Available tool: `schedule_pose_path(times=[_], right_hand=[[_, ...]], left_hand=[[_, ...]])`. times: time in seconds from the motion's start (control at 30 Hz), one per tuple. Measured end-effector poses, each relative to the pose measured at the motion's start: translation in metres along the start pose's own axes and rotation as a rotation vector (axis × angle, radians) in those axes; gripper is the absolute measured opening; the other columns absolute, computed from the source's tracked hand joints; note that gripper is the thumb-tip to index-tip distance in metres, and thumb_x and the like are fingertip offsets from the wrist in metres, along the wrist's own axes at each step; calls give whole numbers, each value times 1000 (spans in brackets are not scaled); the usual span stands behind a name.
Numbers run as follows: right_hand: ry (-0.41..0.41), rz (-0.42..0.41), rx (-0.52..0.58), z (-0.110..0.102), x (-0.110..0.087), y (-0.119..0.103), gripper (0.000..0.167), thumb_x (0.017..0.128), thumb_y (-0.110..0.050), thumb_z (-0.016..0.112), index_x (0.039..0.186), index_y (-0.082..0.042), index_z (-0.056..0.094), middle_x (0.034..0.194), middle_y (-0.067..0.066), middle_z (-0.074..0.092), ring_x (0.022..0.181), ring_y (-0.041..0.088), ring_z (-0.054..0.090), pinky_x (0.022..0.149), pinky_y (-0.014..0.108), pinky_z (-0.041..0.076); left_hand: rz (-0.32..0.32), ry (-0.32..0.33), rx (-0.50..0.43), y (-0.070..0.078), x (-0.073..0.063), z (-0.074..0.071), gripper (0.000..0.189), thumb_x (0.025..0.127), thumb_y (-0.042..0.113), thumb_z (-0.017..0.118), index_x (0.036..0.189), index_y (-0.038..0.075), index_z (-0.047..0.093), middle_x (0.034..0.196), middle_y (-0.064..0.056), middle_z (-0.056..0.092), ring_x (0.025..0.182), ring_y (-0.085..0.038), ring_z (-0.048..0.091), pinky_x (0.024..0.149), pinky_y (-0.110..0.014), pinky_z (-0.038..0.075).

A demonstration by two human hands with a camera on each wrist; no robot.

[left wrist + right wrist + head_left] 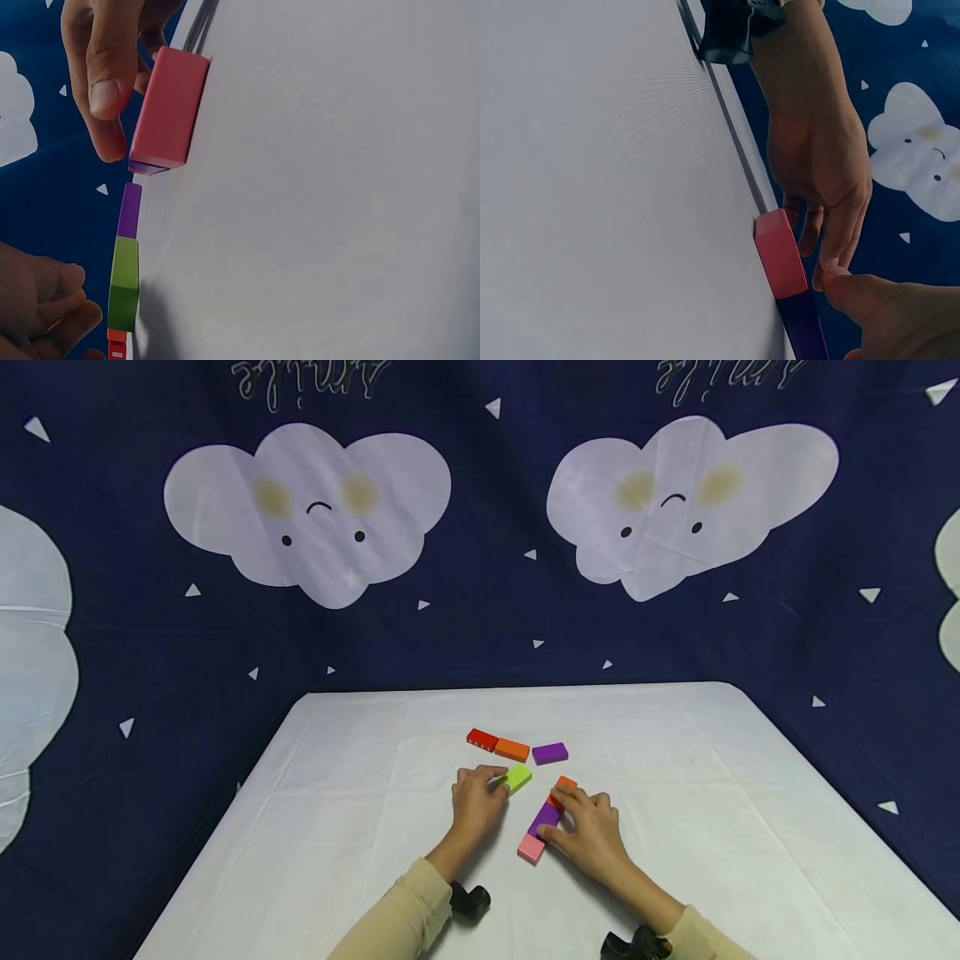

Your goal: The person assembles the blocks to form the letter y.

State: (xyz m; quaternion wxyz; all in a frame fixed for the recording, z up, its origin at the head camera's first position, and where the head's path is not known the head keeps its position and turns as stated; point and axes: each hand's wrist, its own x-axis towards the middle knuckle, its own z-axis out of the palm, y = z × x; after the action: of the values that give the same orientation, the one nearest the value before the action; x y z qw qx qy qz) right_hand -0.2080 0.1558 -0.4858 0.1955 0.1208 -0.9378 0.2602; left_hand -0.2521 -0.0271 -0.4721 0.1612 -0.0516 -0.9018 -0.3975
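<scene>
On the white table, my left hand (476, 803) holds the near-left end of a lime-green block (520, 776) between thumb and forefinger. In the left wrist view the fingertips lie close beside that green block (124, 285), and their contact is partly hidden. A slanting row of an orange block (567, 782), a purple block (542, 820) and a pink block (532, 849) lies end to end on the right. My right hand (595, 833) grips this row, forefinger over the orange block and thumb against the purple one. The pink block (781, 253) sticks out nearest to me.
Beyond the hands lie a red block (482, 740) with white dots, another orange block (512, 750) touching it, and a separate purple block (551, 753). A dark blue cloth (495, 635) with clouds hangs behind the table (360, 760). Black wrist-camera mounts (470, 902) sit below the wrists.
</scene>
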Motion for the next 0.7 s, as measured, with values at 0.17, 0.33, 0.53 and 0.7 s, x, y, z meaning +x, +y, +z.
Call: schedule_pose_path(times=[0.17, 0.33, 0.53, 0.7], right_hand=[[-19, 6, -3, 2, -1, 0, 63, 69, -43, 78, 121, -12, 64, 123, 3, 62, 86, 22, 42, 69, 32, 26], [-21, 5, -6, 4, -2, 0, 65, 67, -46, 78, 121, -12, 64, 122, 2, 62, 86, 22, 42, 69, 32, 26], [-31, 7, -19, 5, -3, -1, 67, 66, -49, 78, 121, -12, 64, 122, 1, 61, 86, 21, 41, 69, 32, 26], [-41, 8, -23, 5, -3, -1, 67, 66, -48, 78, 120, -12, 65, 122, 1, 61, 86, 22, 41, 69, 32, 26]], left_hand=[[-14, 1, 2, 1, 3, 1, 27, 79, 13, 69, 105, 11, 72, 107, -6, 71, 95, -22, 51, 77, -34, 33], [-9, -4, 15, -1, 5, 3, 29, 76, 14, 71, 105, 11, 72, 106, -6, 71, 94, -23, 51, 78, -36, 33], [-4, -8, 27, -3, 7, 5, 33, 74, 16, 73, 106, 10, 72, 106, -8, 70, 94, -25, 51, 78, -39, 34], [1, -21, 22, -3, 8, 6, 36, 74, 17, 75, 108, 9, 71, 105, -9, 70, 91, -25, 49, 77, -39, 33]])
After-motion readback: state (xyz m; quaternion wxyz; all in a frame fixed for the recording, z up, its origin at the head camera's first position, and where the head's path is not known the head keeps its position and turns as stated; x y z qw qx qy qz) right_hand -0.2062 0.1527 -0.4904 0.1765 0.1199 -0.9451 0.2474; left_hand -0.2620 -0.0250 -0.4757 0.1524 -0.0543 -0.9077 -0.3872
